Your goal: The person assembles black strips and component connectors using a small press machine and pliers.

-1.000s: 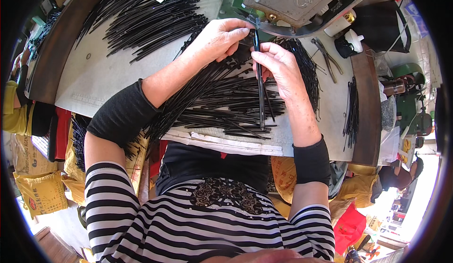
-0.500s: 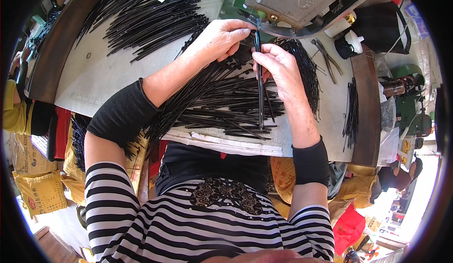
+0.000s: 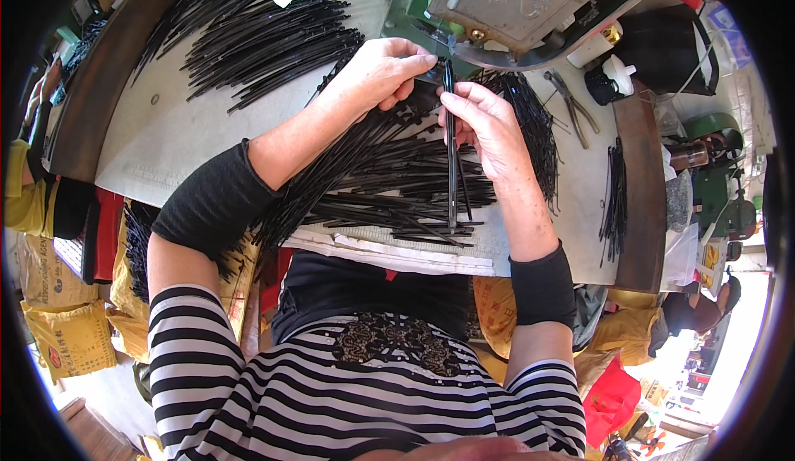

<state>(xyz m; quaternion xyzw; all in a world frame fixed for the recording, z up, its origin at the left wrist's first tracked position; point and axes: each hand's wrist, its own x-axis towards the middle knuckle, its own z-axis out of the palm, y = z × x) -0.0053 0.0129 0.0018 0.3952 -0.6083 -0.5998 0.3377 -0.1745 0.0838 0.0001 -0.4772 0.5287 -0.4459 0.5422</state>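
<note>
In front of the green machine (image 3: 406, 40), a few long thin black rods (image 3: 452, 188), resembling umbrella ribs, hang lengthwise toward me. My right hand (image 3: 489, 126) grips them between thumb and fingers, a little below their upper ends. My left hand (image 3: 387, 72) has its thumb and forefinger pinched together at the top of the same rods, just short of the machine's small working point. What exactly lies between the left fingertips is too small to make out. Beneath both hands spreads a loose pile of similar black rods (image 3: 389, 171) on the grey tabletop (image 3: 157, 142).
More rods lie in bundles at the far left (image 3: 273, 43) and in a small bundle at the right (image 3: 614, 200). Pliers (image 3: 571, 107) rest right of my hand, near a black-and-white container (image 3: 611, 79). The machine's metal cover (image 3: 530, 2) overhangs the far side.
Both hands have come slightly toward me with the rods, whose upper ends now sit a little lower, farther from the machine's working point. The grips look the same.
</note>
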